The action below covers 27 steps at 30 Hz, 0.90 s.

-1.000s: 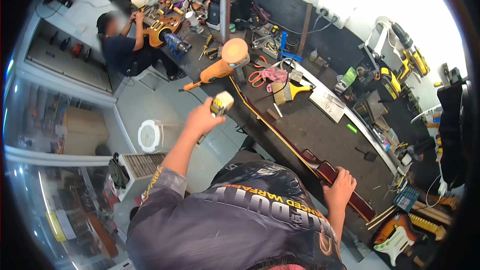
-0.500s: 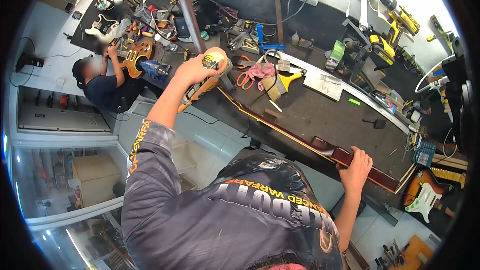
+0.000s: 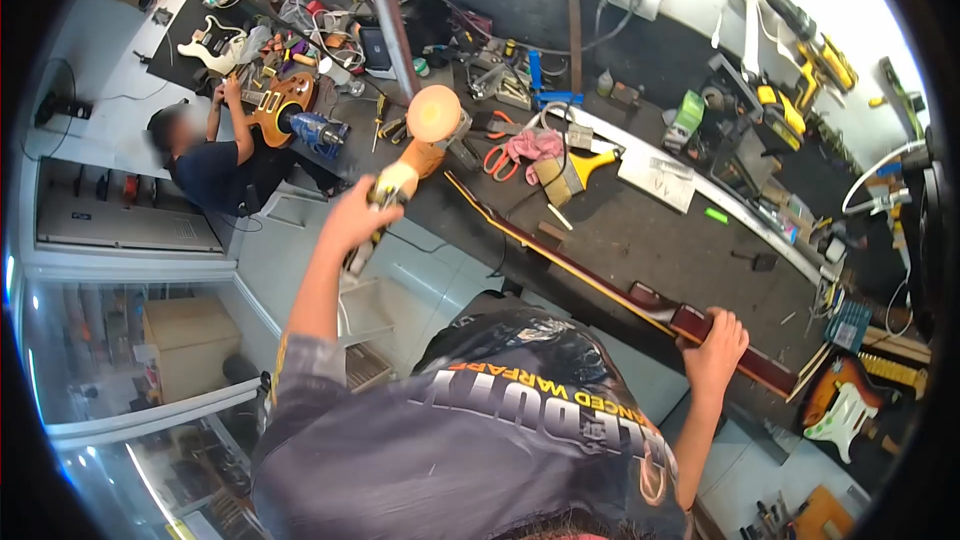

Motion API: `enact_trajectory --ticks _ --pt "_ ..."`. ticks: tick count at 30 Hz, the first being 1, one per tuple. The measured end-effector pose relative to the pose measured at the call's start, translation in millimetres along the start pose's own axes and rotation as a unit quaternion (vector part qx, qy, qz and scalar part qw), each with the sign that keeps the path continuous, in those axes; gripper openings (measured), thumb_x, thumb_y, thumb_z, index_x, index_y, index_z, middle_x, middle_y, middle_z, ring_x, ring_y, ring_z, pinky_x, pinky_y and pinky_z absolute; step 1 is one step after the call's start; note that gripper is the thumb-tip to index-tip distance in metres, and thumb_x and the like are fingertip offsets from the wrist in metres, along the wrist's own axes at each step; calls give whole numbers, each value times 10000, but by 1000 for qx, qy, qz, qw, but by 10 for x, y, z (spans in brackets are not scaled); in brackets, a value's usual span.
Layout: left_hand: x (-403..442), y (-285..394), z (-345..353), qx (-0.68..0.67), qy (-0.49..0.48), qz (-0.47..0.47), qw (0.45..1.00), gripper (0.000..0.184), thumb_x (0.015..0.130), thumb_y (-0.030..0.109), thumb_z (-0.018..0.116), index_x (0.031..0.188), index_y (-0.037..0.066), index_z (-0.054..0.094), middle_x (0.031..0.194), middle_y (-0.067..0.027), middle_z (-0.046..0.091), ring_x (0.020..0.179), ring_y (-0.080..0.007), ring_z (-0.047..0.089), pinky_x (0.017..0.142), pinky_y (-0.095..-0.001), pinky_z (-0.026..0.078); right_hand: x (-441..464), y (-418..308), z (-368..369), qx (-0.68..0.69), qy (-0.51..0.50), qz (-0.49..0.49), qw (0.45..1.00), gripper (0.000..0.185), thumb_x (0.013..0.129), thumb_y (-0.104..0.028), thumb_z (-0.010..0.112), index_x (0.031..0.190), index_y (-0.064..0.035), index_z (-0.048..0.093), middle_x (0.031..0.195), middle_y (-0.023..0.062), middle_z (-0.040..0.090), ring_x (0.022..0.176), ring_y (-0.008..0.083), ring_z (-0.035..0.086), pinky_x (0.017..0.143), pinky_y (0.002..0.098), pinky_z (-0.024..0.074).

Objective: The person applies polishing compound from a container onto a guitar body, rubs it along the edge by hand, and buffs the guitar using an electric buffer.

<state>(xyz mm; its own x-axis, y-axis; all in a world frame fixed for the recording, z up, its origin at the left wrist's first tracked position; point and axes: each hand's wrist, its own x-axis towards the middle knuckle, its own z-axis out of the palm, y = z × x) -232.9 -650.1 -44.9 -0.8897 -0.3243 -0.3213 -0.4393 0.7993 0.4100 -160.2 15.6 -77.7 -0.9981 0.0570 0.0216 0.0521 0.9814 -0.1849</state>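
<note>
My left hand is closed around a yellow-and-black power tool, partly blurred, with a pale rounded part at its front. It is off the bench's near edge, beside a pale orange round disc and a tan piece under it. My right hand wraps around a dark red-brown wooden piece at the bench edge, fingers over its top. A long dark strip with a yellow edge runs along the edge from there toward the disc.
On the bench lie a wide brush, a pink cloth and red-handled scissors. A sunburst guitar body stands at the right. At the left, another person handles a guitar.
My left hand has drawn the power tool down and left, away from the round disc. My right hand keeps its place on the wooden piece. The view has shifted slightly.
</note>
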Motion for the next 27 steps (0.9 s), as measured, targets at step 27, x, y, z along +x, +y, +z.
enact_trajectory --ticks 27 --pt "1029 588 -19 212 -35 167 962 799 943 522 814 1579 121 543 1302 -249 789 1172 -459 784 1018 -552 627 -79 -163 40 -43 -16 51 998 793 632 -134 1054 1302 -97 630 1266 103 679 1310 371 638 1309 547 391"
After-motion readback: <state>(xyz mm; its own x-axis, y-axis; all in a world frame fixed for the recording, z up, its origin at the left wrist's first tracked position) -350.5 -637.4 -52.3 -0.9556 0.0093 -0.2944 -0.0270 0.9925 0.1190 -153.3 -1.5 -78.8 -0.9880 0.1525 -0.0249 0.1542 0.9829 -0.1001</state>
